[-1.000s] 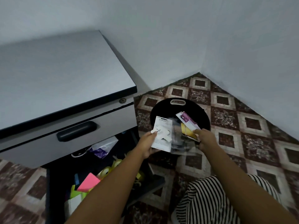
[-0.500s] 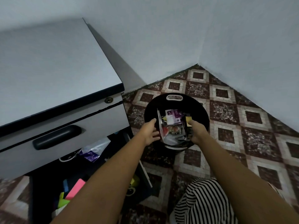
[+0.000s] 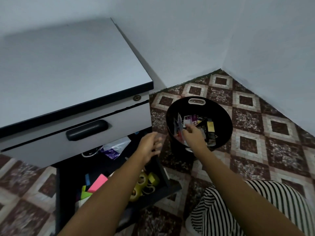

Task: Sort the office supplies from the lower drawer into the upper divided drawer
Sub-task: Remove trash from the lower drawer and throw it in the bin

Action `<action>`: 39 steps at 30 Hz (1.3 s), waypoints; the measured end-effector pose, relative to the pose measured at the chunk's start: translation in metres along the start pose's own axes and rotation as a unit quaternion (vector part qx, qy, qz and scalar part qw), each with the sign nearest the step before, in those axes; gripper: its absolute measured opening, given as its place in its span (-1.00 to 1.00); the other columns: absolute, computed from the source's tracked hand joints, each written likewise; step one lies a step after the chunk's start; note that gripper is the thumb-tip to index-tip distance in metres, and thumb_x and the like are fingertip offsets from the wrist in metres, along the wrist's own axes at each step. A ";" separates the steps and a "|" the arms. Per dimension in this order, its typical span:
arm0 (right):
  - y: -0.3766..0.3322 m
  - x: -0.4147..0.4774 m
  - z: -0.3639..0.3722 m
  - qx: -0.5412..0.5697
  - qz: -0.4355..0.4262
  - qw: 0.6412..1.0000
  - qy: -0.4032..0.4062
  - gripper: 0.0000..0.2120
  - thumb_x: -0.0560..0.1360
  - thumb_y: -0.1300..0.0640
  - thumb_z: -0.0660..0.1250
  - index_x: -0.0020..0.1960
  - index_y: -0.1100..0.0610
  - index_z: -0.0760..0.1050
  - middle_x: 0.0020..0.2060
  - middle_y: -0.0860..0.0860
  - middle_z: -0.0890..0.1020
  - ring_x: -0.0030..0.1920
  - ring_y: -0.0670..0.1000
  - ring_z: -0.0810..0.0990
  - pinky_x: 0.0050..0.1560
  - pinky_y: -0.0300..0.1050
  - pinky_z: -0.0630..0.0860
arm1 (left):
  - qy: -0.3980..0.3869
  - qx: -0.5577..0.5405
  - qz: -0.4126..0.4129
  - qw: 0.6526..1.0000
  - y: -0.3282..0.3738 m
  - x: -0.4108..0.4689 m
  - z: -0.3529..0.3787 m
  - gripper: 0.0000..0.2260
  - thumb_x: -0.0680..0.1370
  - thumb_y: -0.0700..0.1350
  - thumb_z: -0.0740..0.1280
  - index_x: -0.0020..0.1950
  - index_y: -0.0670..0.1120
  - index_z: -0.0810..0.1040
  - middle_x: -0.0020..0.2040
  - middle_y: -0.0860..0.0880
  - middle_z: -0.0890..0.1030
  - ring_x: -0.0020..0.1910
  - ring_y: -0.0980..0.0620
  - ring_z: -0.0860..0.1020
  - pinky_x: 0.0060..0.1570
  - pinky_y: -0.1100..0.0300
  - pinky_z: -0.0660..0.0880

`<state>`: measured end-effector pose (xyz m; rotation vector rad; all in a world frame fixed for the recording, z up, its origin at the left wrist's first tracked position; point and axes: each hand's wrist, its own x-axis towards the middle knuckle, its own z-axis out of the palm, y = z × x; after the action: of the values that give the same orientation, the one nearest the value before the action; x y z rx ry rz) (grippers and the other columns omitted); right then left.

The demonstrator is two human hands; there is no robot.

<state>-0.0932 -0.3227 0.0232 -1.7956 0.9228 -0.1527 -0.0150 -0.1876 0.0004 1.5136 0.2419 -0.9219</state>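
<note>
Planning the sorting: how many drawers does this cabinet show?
2. The upper drawer, shut, sits under the cabinet top. The lower drawer is pulled open beneath it. Others may be hidden below.

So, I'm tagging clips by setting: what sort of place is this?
Probably a home office corner: a grey drawer cabinet, its lower drawer open on sticky notes and tape rolls, a black bin beside it.

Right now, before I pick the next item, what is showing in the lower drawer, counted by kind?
Tape rolls: 4
Sticky pads: 3 (pink, green, blue)
Plastic bag: 1
Cable: 1
Total: 9 in view; more may be hidden.
</note>
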 end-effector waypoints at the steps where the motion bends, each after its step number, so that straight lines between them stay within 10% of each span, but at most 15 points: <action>1: -0.001 -0.010 0.007 -0.034 -0.030 0.999 -0.002 -0.61 0.61 0.16 0.15 0.42 0.18 0.33 0.29 0.11 0.49 0.19 0.08 0.50 0.06 -0.16 0.40 | 0.011 0.004 0.009 1.000 -0.004 -0.005 -0.008 -0.79 0.64 -0.02 0.13 0.22 -0.03 0.44 -0.05 0.00 0.57 -0.09 0.00 0.53 -0.07 0.10 0.46; 4: -0.004 -0.048 0.037 -0.090 -0.125 0.988 -0.034 -0.65 0.61 0.15 0.16 0.37 0.16 0.39 0.21 0.08 0.53 0.17 0.07 0.52 0.01 -0.26 0.41 | 0.097 0.117 0.096 0.984 -0.018 -0.018 -0.040 -0.77 0.64 -0.11 0.12 0.22 -0.12 0.48 -0.05 -0.04 0.58 -0.16 -0.03 0.54 -0.19 0.14 0.45; 8: 0.001 -0.077 0.087 -0.196 -0.245 0.944 -0.098 -0.64 0.58 0.14 0.18 0.36 0.15 0.40 0.24 0.09 0.48 0.26 0.07 0.44 0.19 -0.16 0.39 | 0.151 0.447 0.219 0.854 -0.047 -0.032 -0.095 -0.73 0.59 -0.16 0.17 0.26 -0.13 0.49 0.17 -0.11 0.56 0.09 -0.12 0.54 0.04 0.14 0.44; 15: 0.009 -0.075 0.155 -0.359 -0.302 0.862 -0.190 -0.52 0.59 0.07 0.13 0.48 0.13 0.21 0.44 0.10 0.28 0.44 0.10 0.22 0.39 -0.05 0.23 | 0.190 0.621 0.175 0.740 -0.079 -0.043 -0.162 -0.56 0.62 0.01 0.12 0.48 -0.06 0.22 0.44 -0.12 0.25 0.38 -0.16 0.27 0.32 0.01 0.28; 23: 0.008 -0.029 0.195 -0.468 -0.261 0.816 -0.215 -0.42 0.62 -0.03 0.00 0.55 0.09 -0.11 0.54 0.10 -0.13 0.53 0.16 -0.18 0.49 0.15 -0.09 | 0.209 0.609 0.124 0.755 -0.077 -0.018 -0.204 -0.48 0.64 0.05 0.03 0.56 0.00 -0.06 0.56 -0.13 -0.09 0.53 -0.15 -0.11 0.47 -0.04 -0.05; 39: 0.015 0.032 0.240 -0.491 -0.195 0.826 -0.197 -0.43 0.61 -0.11 -0.01 0.55 0.02 -0.08 0.52 0.18 -0.15 0.50 0.24 -0.20 0.47 0.23 -0.18 | 0.144 0.596 0.063 0.787 -0.076 0.030 -0.221 -0.55 0.64 0.13 -0.01 0.49 0.32 -0.10 0.54 -0.13 -0.26 0.50 -0.17 -0.30 0.43 -0.19 -0.17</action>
<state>0.0422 -0.1665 -0.1027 -2.8135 0.2899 0.5275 0.0438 0.0177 -0.0991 2.8148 -0.3169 -0.7186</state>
